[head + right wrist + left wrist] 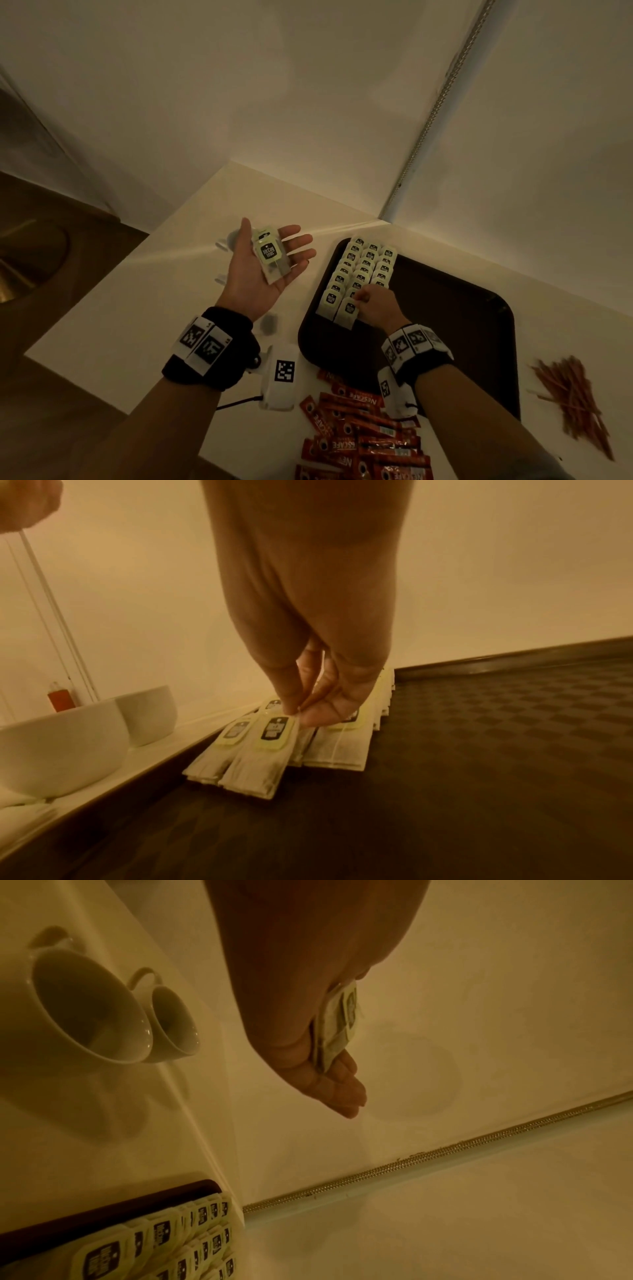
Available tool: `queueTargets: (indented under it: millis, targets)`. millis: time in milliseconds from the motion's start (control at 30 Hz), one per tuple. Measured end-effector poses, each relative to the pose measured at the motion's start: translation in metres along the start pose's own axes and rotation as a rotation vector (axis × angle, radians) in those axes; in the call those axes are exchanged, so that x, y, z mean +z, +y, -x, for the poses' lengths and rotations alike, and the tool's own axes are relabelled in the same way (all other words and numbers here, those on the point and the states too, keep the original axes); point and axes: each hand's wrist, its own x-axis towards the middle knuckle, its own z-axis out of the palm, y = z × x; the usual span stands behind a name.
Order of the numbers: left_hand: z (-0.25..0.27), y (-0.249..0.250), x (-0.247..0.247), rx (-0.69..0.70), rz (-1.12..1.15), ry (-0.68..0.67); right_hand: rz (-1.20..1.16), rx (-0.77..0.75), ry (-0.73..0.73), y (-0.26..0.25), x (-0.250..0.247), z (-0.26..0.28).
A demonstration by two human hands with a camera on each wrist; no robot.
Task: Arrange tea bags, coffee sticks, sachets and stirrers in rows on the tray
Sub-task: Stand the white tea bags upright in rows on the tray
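The tea-bag step is in hand. The right hand (371, 303) is down on the tray (472, 308), thumb and fingertips (291, 710) pinched on the upper edge of a tea bag (347, 310) at the near end of the middle row, as if setting it into line. Ahead of that hand three rows (364, 265) of overlapping bags run toward the tray's far corner; the near bags of the left and middle rows lie just beside its fingertips. The left hand (263, 263) is held palm up, off to the left of the tray and above the bench (178, 274), fingers spread and nearly straight, carrying a small stack of spare bags (270, 257) on the palm. Two cups (113, 1015) stand beyond it. Nearer the body than both hands lie coffee sticks (363, 435) loose on the bench, and stirrers (575, 401) in a heap to the right of the right arm, all off the tray. Next, I judge, the right hand must let go once the bag sits square, then reach across to the left palm for another bag, peeling just one from the stack.
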Motion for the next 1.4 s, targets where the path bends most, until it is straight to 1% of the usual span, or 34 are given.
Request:
queueTargets:
  millis: [67, 133, 200, 267, 333, 400, 433, 500, 567, 633, 700, 767, 833, 867, 967, 1100, 1267, 1400]
  targets:
    - [-0.001, 0.000, -0.002, -0.019, 0.006, 0.005, -0.041, -0.004, 0.056, -0.006, -0.003, 0.002]
    - [-0.002, -0.001, -0.002, -0.052, 0.012, 0.014, -0.176, -0.082, 0.182, -0.022, -0.012, 0.008]
    - [-0.003, -0.003, 0.000, -0.085, 0.002, 0.034, -0.335, -0.279, 0.298, -0.050, -0.027, 0.018]
    - [-0.002, -0.005, 0.006, -0.109, -0.030, 0.048, -0.401, -0.539, 0.324, -0.081, -0.043, 0.032]
    - [0.000, -0.005, 0.016, -0.125, -0.068, 0.034, -0.369, -0.744, 0.287, -0.107, -0.056, 0.043]
    - [0.002, -0.004, 0.025, -0.130, -0.092, -0.006, -0.219, -0.840, 0.285, -0.124, -0.063, 0.049]
    - [0.003, -0.004, 0.029, -0.124, -0.095, -0.031, -0.140, -0.858, 0.296, -0.129, -0.065, 0.049]
    - [0.004, -0.002, 0.033, -0.109, -0.076, -0.079, -0.077, -0.854, 0.301, -0.134, -0.071, 0.050]
    - [0.006, 0.001, 0.034, -0.092, -0.058, -0.116, -0.113, -0.859, 0.311, -0.137, -0.078, 0.053]
    - [0.009, 0.003, 0.036, -0.057, -0.071, -0.134, -0.227, -0.851, 0.294, -0.143, -0.089, 0.059]
    - [0.011, 0.004, 0.037, -0.004, -0.112, -0.130, -0.292, -0.838, 0.317, -0.148, -0.105, 0.064]
    - [0.012, 0.003, 0.039, 0.083, -0.161, -0.108, -0.283, -0.816, 0.359, -0.156, -0.122, 0.071]
    - [0.012, 0.002, 0.043, 0.160, -0.173, -0.050, -0.261, -0.808, 0.385, -0.165, -0.137, 0.077]
    - [0.012, 0.002, 0.045, 0.180, -0.160, -0.031, -0.242, -0.815, 0.402, -0.168, -0.143, 0.079]
    - [0.015, 0.002, 0.052, 0.216, -0.125, -0.046, -0.162, -0.832, 0.426, -0.178, -0.158, 0.087]
    - [0.019, -0.001, 0.057, 0.275, -0.117, -0.058, -0.117, -0.785, 0.335, -0.182, -0.160, 0.092]
    - [0.028, -0.002, 0.056, 0.275, -0.183, -0.092, -0.103, -0.778, 0.367, -0.177, -0.152, 0.094]
    - [0.032, -0.001, 0.056, 0.279, -0.202, -0.118, -0.114, -0.767, 0.348, -0.176, -0.151, 0.098]
